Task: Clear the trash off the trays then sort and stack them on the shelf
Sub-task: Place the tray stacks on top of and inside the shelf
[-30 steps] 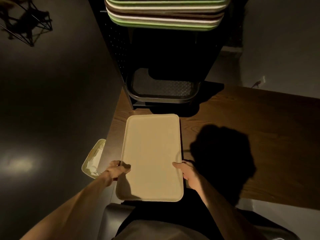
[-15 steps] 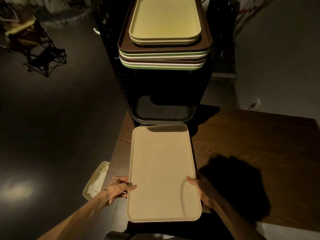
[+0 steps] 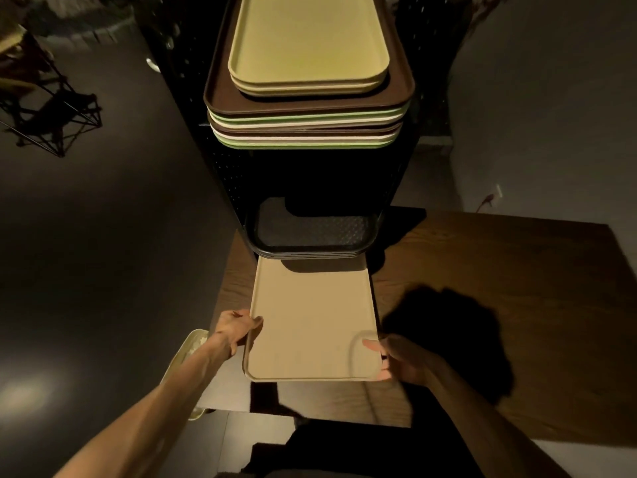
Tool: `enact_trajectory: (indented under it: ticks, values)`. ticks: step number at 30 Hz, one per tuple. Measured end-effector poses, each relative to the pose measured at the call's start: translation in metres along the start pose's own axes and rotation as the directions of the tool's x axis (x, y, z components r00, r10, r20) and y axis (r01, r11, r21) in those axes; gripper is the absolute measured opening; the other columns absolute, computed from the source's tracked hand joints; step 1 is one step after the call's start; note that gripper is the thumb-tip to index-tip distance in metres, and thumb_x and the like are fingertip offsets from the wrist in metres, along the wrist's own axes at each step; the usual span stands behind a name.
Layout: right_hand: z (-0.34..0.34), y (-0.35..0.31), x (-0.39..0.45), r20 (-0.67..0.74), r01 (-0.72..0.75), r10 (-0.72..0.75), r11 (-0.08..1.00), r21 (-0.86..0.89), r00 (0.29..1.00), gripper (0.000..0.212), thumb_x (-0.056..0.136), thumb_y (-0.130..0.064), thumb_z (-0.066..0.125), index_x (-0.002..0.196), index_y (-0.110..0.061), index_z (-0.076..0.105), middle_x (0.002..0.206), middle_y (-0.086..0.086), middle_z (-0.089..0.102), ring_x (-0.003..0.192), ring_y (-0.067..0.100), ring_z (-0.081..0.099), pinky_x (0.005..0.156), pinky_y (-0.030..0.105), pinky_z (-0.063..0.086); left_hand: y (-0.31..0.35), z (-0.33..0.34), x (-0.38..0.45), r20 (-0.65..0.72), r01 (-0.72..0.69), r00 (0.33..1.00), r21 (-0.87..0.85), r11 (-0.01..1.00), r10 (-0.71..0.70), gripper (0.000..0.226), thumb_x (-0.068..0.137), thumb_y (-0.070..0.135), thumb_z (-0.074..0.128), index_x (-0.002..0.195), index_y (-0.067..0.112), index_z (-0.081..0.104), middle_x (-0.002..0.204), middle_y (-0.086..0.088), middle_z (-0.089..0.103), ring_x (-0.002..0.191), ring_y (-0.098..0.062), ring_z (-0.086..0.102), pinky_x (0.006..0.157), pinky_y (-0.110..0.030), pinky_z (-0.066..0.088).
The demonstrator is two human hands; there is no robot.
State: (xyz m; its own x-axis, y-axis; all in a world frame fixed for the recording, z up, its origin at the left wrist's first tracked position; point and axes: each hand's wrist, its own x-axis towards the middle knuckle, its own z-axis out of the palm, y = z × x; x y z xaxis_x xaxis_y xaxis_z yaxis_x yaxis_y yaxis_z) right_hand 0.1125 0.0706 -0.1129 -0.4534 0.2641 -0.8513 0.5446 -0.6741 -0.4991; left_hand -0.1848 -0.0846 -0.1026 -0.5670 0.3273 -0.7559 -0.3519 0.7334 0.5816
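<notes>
Left hand: my left hand (image 3: 234,327) grips the left long edge of the beige tray (image 3: 312,326), thumb on top of the rim, the other fingers under it and hidden.
Right hand: my right hand (image 3: 401,360) is closed on the near right corner of the same tray, thumb lying on the top surface.
Beige tray: it is held above the wooden table (image 3: 499,305), and its far end sits under the shadow of the dark trays (image 3: 312,251) on the lower level of the shelf (image 3: 234,188). I cannot tell if it touches them.
Upper stack: on top of the shelf is a pile of brown, green and pale trays (image 3: 306,129), and on this pile lie smaller yellow-green trays (image 3: 306,46).
Bin: a pale bin (image 3: 188,353) stands just beside the left edge of the table, partly behind my left forearm.
Light: the room is dim, so the floor and the far objects are hard to read.
</notes>
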Motion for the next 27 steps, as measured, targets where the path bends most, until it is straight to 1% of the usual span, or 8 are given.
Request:
enact_trajectory:
  ticks: [2, 5, 9, 13, 18, 21, 24, 27]
  values:
    - [0.005, 0.012, 0.005, 0.006, -0.038, 0.038, 0.994, 0.106, 0.999, 0.025, 0.093, -0.002, 0.062, 0.117, 0.003, 0.065, 0.118, 0.025, 0.067, 0.112, 0.044, 0.063, 0.089, 0.055, 0.055, 0.007, 0.007, 0.009, -0.012, 0.014, 1.000, -0.031, 0.999, -0.014, 0.003, 0.087, 0.000, 0.067, 0.090, 0.000, 0.066, 0.086, -0.012, 0.067, 0.074, -0.021, 0.063, 0.062, -0.027, 0.048]
    - [0.005, 0.017, 0.023, -0.073, -0.011, 0.020, 0.992, 0.128, 0.997, 0.033, 0.091, 0.003, 0.059, 0.123, 0.012, 0.059, 0.122, 0.029, 0.064, 0.118, 0.044, 0.059, 0.104, 0.059, 0.044, 0.006, 0.013, 0.018, 0.006, 0.031, 1.000, -0.099, 0.995, -0.031, 0.011, 0.087, 0.001, 0.068, 0.097, -0.004, 0.065, 0.093, -0.015, 0.070, 0.088, -0.030, 0.066, 0.078, -0.035, 0.053]
    - [-0.005, 0.010, 0.046, -0.119, 0.002, 0.021, 0.983, 0.186, 0.993, 0.025, 0.095, 0.000, 0.055, 0.116, 0.013, 0.061, 0.115, 0.028, 0.068, 0.100, 0.036, 0.071, 0.091, 0.050, 0.056, -0.011, 0.005, 0.019, 0.250, 0.083, 0.964, 0.023, 0.996, -0.086, 0.022, 0.090, 0.013, 0.067, 0.110, 0.002, 0.063, 0.108, -0.017, 0.071, 0.095, -0.035, 0.068, 0.077, -0.044, 0.059]
    - [0.007, -0.012, 0.056, -0.142, 0.034, 0.007, 0.957, 0.287, 0.990, 0.033, 0.099, -0.002, 0.051, 0.131, 0.007, 0.049, 0.136, 0.024, 0.051, 0.122, 0.044, 0.054, 0.076, 0.044, 0.060, -0.019, 0.002, 0.023, 0.410, 0.233, 0.888, -0.008, 0.973, -0.209, 0.022, 0.095, 0.006, 0.060, 0.114, -0.002, 0.056, 0.107, -0.024, 0.072, 0.088, -0.038, 0.070, 0.063, -0.036, 0.061]
    - [0.014, -0.032, 0.072, -0.144, 0.099, -0.063, 0.962, 0.254, 0.988, 0.039, 0.096, -0.013, 0.058, 0.128, 0.007, 0.049, 0.133, 0.024, 0.054, 0.121, 0.040, 0.057, 0.092, 0.046, 0.055, 0.000, 0.012, 0.038, 0.221, 0.181, 0.967, -0.230, 0.956, -0.130, 0.015, 0.095, -0.001, 0.055, 0.110, 0.001, 0.056, 0.115, -0.027, 0.066, 0.102, -0.049, 0.067, 0.072, -0.043, 0.061]
    - [0.012, -0.041, 0.075, -0.108, 0.176, -0.152, 0.949, 0.263, 0.982, 0.068, 0.067, -0.035, 0.083, 0.106, 0.010, 0.051, 0.109, 0.025, 0.059, 0.112, 0.040, 0.057, 0.109, 0.052, 0.040, 0.012, 0.017, 0.049, 0.196, 0.205, 0.970, -0.321, 0.925, -0.147, 0.027, 0.093, -0.002, 0.059, 0.120, -0.004, 0.054, 0.115, -0.029, 0.067, 0.098, -0.050, 0.068, 0.069, -0.045, 0.062]
    - [0.017, -0.056, 0.081, -0.164, 0.188, -0.153, 0.956, 0.227, 0.974, 0.044, 0.101, -0.014, 0.050, 0.134, 0.015, 0.041, 0.134, 0.027, 0.053, 0.128, 0.043, 0.051, 0.114, 0.050, 0.036, 0.019, 0.019, 0.056, 0.228, 0.257, 0.958, -0.426, 0.867, -0.172, 0.030, 0.090, -0.004, 0.062, 0.119, -0.006, 0.056, 0.117, -0.031, 0.066, 0.101, -0.050, 0.067, 0.074, -0.050, 0.059]
    - [0.014, -0.066, 0.093, -0.196, 0.182, -0.143, 0.963, 0.197, 0.970, 0.033, 0.105, -0.008, 0.041, 0.131, 0.012, 0.042, 0.137, 0.036, 0.049, 0.123, 0.043, 0.056, 0.111, 0.048, 0.041, 0.025, 0.023, 0.061, 0.229, 0.257, 0.959, -0.470, 0.845, -0.165, 0.028, 0.091, -0.003, 0.061, 0.118, -0.009, 0.058, 0.118, -0.033, 0.065, 0.107, -0.050, 0.064, 0.074, -0.046, 0.059]
